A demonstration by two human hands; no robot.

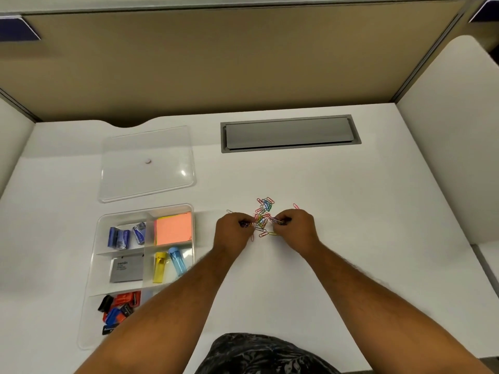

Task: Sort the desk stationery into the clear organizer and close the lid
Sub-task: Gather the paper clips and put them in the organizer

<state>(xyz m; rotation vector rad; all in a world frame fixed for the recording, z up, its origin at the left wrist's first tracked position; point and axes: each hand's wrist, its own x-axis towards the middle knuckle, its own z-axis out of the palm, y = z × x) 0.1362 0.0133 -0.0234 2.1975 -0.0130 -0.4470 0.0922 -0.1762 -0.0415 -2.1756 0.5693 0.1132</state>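
A loose pile of coloured paper clips (264,211) lies on the white desk, right of the clear organizer (104,217). My left hand (233,231) pinches a bunch of clips at the pile's left side. My right hand (294,228) pinches another bunch at its right side. The organizer holds blue staple boxes (118,237), orange sticky notes (173,228), a grey box (126,269), yellow and blue highlighters (168,264) and binder clips (118,306). Its clear lid (147,163) lies flat on the desk behind it. My left forearm hides the organizer's near right corner.
A grey cable hatch (289,133) is set into the desk at the back. Single clips lie apart from the pile, one to the left (229,211) and one to the right (296,205). Partition walls enclose the desk at the back and both sides.
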